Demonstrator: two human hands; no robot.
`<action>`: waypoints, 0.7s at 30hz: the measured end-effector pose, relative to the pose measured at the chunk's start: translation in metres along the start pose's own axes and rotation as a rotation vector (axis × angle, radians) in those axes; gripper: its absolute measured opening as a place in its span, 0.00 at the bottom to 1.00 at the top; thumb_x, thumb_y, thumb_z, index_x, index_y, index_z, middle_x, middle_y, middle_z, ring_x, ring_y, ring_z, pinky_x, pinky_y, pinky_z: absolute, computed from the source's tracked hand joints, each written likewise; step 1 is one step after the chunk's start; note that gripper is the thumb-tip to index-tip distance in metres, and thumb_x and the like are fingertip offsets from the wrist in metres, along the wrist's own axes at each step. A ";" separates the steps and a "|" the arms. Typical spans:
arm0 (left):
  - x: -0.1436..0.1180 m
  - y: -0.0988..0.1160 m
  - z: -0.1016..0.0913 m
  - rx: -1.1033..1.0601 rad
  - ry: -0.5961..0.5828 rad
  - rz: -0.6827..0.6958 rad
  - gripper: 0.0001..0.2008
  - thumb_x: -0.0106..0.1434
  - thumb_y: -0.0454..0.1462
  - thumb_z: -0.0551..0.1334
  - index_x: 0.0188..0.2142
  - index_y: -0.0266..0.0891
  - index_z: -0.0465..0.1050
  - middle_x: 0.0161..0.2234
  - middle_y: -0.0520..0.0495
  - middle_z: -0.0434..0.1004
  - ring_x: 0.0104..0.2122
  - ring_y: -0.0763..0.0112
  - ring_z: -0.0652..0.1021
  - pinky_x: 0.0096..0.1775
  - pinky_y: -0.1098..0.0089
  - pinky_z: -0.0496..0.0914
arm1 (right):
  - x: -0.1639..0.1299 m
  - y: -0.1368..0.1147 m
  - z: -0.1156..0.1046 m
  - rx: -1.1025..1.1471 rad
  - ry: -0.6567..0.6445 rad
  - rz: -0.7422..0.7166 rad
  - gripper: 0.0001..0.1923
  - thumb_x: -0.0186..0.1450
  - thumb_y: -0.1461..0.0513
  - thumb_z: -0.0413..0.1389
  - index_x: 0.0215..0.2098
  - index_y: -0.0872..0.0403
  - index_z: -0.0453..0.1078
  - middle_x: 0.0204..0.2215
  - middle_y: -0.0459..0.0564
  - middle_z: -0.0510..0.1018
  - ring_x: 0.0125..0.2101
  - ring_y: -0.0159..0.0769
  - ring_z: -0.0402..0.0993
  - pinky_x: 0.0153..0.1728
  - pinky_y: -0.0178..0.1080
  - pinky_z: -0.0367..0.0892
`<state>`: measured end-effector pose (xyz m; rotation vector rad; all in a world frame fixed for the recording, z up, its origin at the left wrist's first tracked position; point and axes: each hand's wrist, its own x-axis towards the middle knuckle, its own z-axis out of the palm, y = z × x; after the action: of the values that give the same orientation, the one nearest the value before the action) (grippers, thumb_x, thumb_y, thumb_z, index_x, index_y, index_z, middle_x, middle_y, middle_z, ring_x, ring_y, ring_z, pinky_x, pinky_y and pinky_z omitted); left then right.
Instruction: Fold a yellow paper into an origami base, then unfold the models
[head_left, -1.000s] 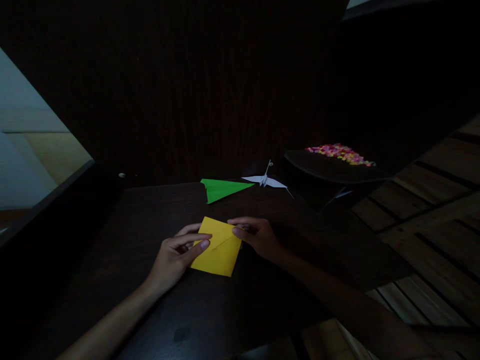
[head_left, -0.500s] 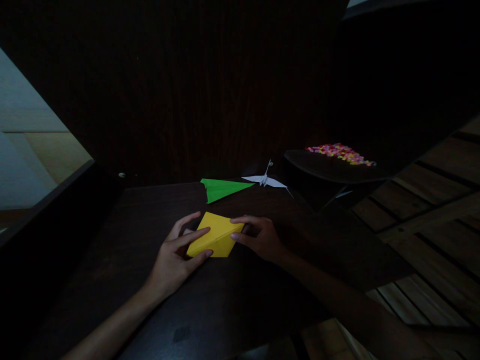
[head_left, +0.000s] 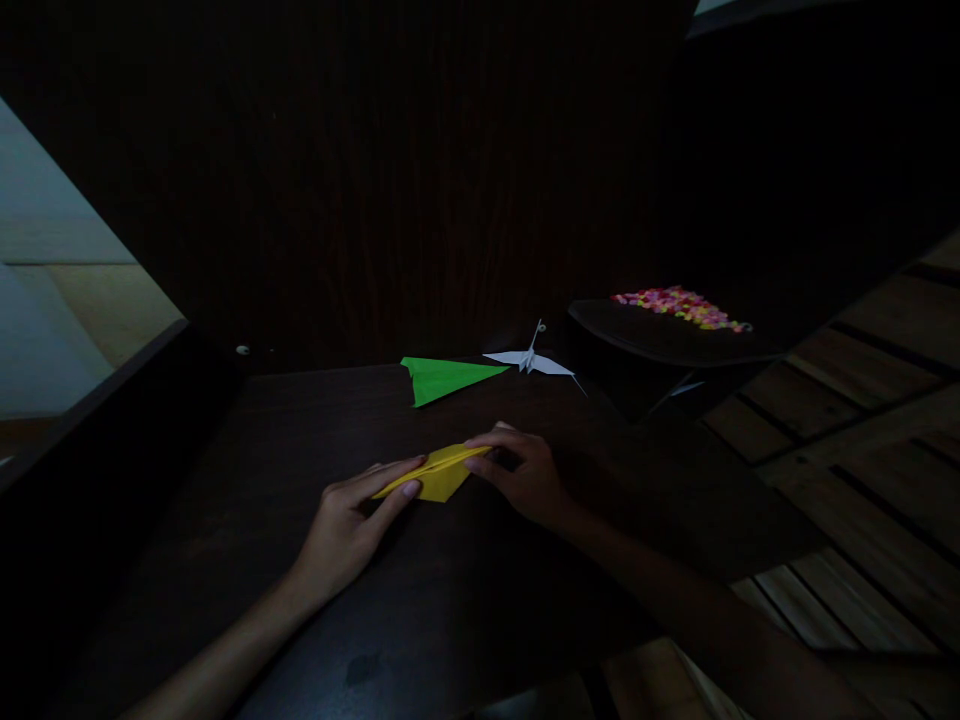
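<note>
A folded yellow sheet of paper [head_left: 442, 482] is held between my two hands above the dark table. My left hand [head_left: 349, 515] pinches its left corner, thumb on the near side and fingers along the far side. At the right corner, my right hand [head_left: 525, 470] grips the paper between thumb and index finger. The paper is folded along its length, with the crease line running from corner to corner. Beyond it on the table lie a green paper plane [head_left: 450, 380] and a white origami crane [head_left: 530, 361], neither touched by my hands.
A dark wooden panel [head_left: 420, 180] rises behind the table [head_left: 262, 560]. To the right, a rounded dark shelf [head_left: 637, 335] carries a heap of small pink, red and yellow pieces [head_left: 686, 305]. A raised dark edge [head_left: 97, 390] borders the left side. Wooden slats [head_left: 885, 380] show at the right.
The yellow paper has gone from lying more open and flat to being pressed together along its length. My left fingers have closed in on its corner; the right hand barely moved.
</note>
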<state>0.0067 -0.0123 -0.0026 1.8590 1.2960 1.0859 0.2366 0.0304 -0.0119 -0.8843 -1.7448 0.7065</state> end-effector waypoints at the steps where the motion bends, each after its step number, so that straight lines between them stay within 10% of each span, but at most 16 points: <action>1: -0.001 0.000 0.000 -0.012 -0.005 -0.013 0.15 0.63 0.42 0.62 0.48 0.41 0.78 0.46 0.46 0.82 0.43 0.62 0.81 0.47 0.64 0.74 | 0.000 -0.001 0.000 0.002 0.000 -0.002 0.06 0.60 0.58 0.63 0.36 0.50 0.77 0.31 0.48 0.80 0.31 0.35 0.74 0.32 0.38 0.70; 9: 0.001 0.006 -0.003 -0.175 -0.161 -0.205 0.15 0.64 0.44 0.59 0.40 0.38 0.81 0.24 0.50 0.81 0.28 0.68 0.79 0.34 0.72 0.71 | 0.004 0.002 -0.003 0.180 -0.050 0.146 0.10 0.58 0.55 0.64 0.29 0.53 0.75 0.30 0.47 0.72 0.29 0.33 0.70 0.27 0.35 0.65; 21: 0.001 0.015 -0.001 -0.449 -0.443 -0.451 0.20 0.60 0.48 0.64 0.46 0.38 0.78 0.34 0.46 0.83 0.32 0.64 0.80 0.32 0.70 0.71 | 0.002 -0.001 0.002 0.356 -0.205 0.449 0.13 0.55 0.54 0.65 0.26 0.56 0.74 0.19 0.43 0.73 0.16 0.26 0.65 0.17 0.30 0.60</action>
<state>0.0127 -0.0167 0.0105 1.2895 1.0320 0.6122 0.2344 0.0318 -0.0108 -0.9863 -1.5337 1.3983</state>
